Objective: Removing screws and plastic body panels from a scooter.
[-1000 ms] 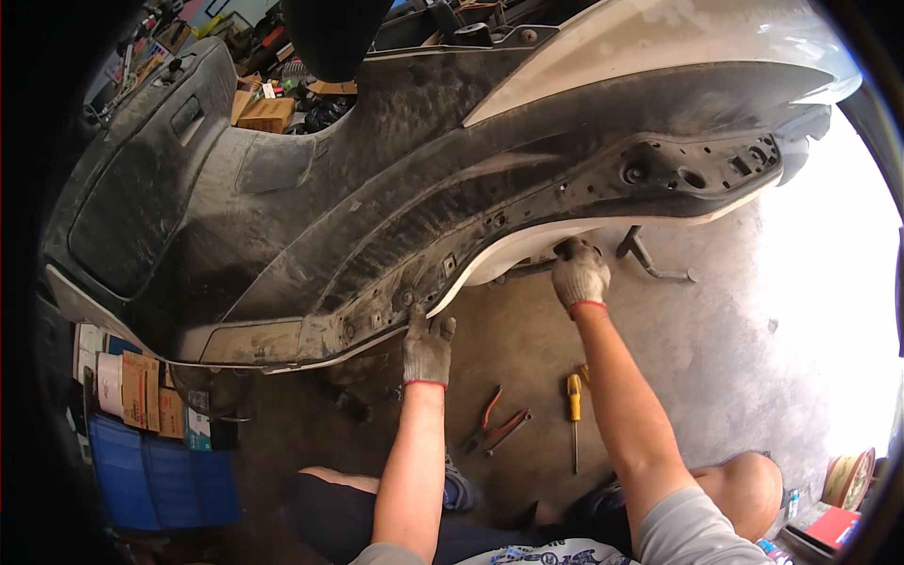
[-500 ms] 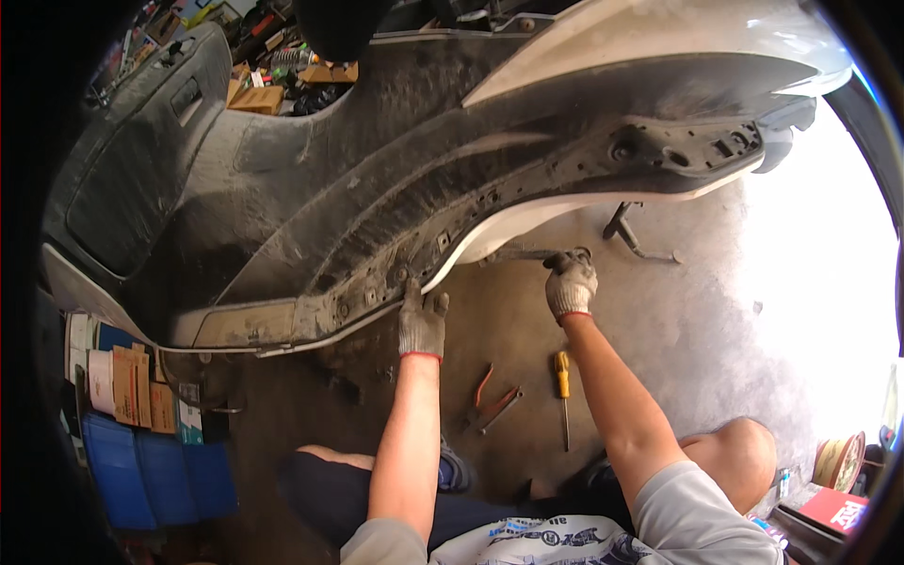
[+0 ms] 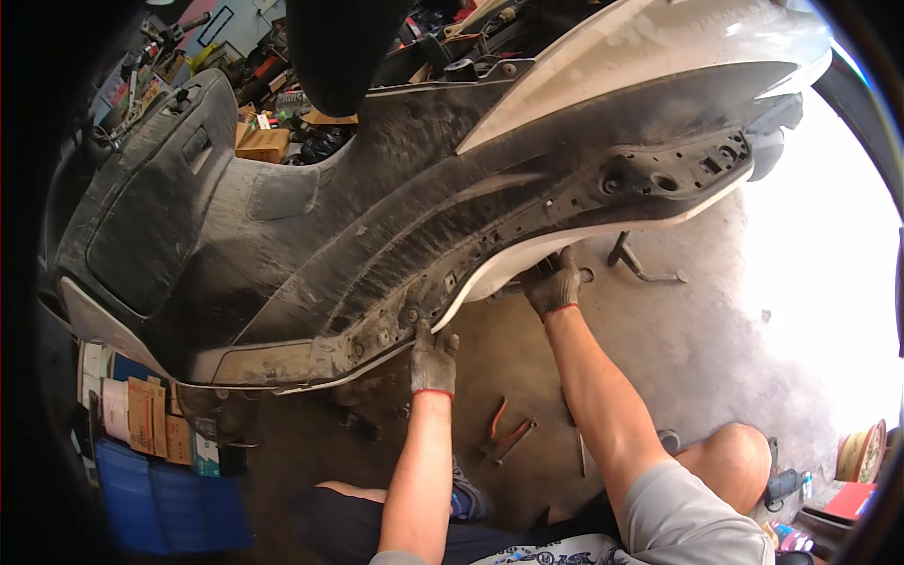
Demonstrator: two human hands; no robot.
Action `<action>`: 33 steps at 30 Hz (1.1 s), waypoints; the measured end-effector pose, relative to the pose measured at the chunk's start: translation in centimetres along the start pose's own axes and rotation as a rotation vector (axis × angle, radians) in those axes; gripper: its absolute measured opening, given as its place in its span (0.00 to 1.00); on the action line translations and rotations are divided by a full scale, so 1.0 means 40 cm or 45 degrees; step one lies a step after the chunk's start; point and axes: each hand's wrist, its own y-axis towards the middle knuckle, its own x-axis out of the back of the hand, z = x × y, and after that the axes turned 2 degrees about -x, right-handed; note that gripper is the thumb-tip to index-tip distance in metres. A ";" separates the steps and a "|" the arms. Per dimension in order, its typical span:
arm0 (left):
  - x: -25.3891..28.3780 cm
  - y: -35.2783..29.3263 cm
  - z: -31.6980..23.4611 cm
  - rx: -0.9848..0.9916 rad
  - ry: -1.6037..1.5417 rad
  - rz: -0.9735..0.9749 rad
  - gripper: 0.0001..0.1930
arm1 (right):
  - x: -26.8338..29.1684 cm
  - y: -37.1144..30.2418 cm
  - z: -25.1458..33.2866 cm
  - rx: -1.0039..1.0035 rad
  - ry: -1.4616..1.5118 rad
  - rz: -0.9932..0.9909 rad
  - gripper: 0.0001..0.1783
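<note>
A dusty scooter body (image 3: pixel 377 226) with black panels and a white lower trim edge (image 3: pixel 513 268) spans the view. My gloved left hand (image 3: pixel 434 364) has its fingers apart, the tips against the panel's lower edge. Further right, my gloved right hand (image 3: pixel 556 285) reaches up under the white trim, beside a dark metal bar with a ring-shaped end (image 3: pixel 587 275). Its fingers look bent around something dark, partly hidden by the trim. On the floor between my arms lie orange-handled pliers (image 3: pixel 499 426) and a wrench (image 3: pixel 517 443). My right forearm mostly covers a screwdriver (image 3: pixel 582 450).
A dark stand leg (image 3: pixel 643 268) juts out beneath the scooter at right. Blue bins (image 3: pixel 169 508) and cardboard boxes (image 3: pixel 148 414) stand at lower left. A spool (image 3: pixel 860 452) and a red box (image 3: pixel 841 503) are at lower right. Cluttered parts and boxes (image 3: pixel 264 144) fill the back.
My right hand has moved left and upward, from the bar's end to under the white trim. My left hand stays at the panel edge. The whole scene sits lower in the picture.
</note>
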 end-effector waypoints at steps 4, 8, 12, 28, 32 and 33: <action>-0.005 -0.001 0.007 0.013 0.036 -0.026 0.17 | 0.006 0.013 -0.049 -0.094 0.181 0.253 0.35; -0.001 -0.011 -0.001 0.002 0.022 -0.048 0.18 | 0.018 -0.011 -0.085 -0.130 0.197 0.368 0.38; -0.019 -0.029 0.008 -0.019 -0.008 0.002 0.19 | 0.003 -0.006 -0.092 -0.096 0.149 0.219 0.40; -0.015 -0.038 -0.002 -0.046 0.212 -0.080 0.23 | -0.056 0.000 -0.147 0.200 0.108 -0.054 0.39; -0.006 -0.040 0.004 -0.063 0.136 -0.149 0.18 | -0.022 -0.006 -0.136 0.187 0.065 -0.033 0.40; 0.004 -0.042 0.001 -0.089 0.126 -0.168 0.18 | -0.025 -0.013 -0.139 0.161 0.105 -0.048 0.40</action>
